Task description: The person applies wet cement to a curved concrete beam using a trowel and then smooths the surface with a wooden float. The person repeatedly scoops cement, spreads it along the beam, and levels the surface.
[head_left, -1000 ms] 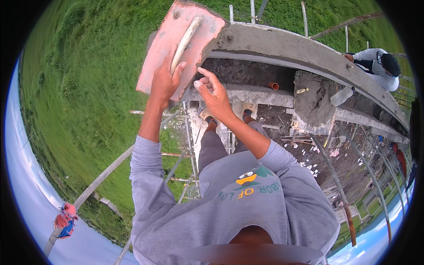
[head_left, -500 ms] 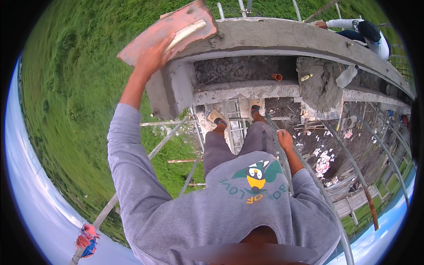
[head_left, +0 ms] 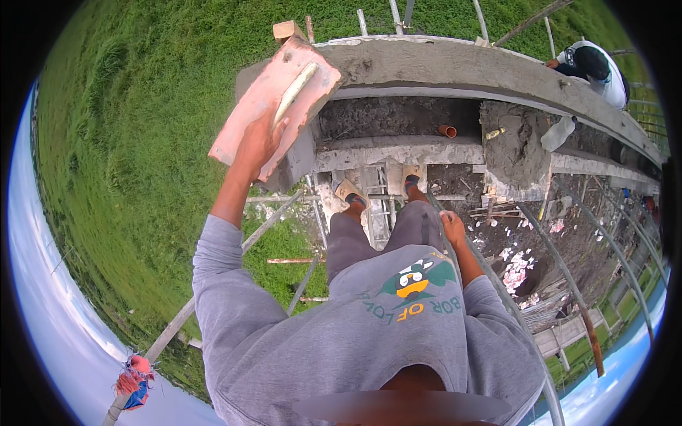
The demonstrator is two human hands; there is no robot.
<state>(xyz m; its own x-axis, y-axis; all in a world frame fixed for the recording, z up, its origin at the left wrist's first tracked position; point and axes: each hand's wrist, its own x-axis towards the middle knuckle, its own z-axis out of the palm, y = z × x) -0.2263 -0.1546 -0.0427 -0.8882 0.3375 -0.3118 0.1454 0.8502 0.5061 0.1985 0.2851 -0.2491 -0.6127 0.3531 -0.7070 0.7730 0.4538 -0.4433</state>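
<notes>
My left hand [head_left: 259, 142] grips the pale handle of a pink, worn plastering float [head_left: 266, 82], held over the left end of a long grey plastered concrete beam [head_left: 426, 64]. Down by my right thigh, my right hand [head_left: 452, 226] is closed on a metal pipe [head_left: 550, 390], partly hidden by my arm. Below the beam runs a dark trough [head_left: 387, 113] with an orange pipe stub [head_left: 447, 131]. A board heaped with grey mortar [head_left: 518, 153] lies to the right, a small yellow item [head_left: 494, 133] on it and a translucent plastic jug [head_left: 558, 133] beside it.
My feet [head_left: 349, 192] stand on narrow scaffold planks high over ground with debris. Scaffold poles [head_left: 582, 305] surround me. A co-worker [head_left: 597, 71] leans over the beam at upper right. A wooden block [head_left: 288, 30] sits behind the float; grass stretches to the left.
My right hand has left the float's vicinity and come down onto the pipe. My left hand swung the float leftward, then back slightly right and down.
</notes>
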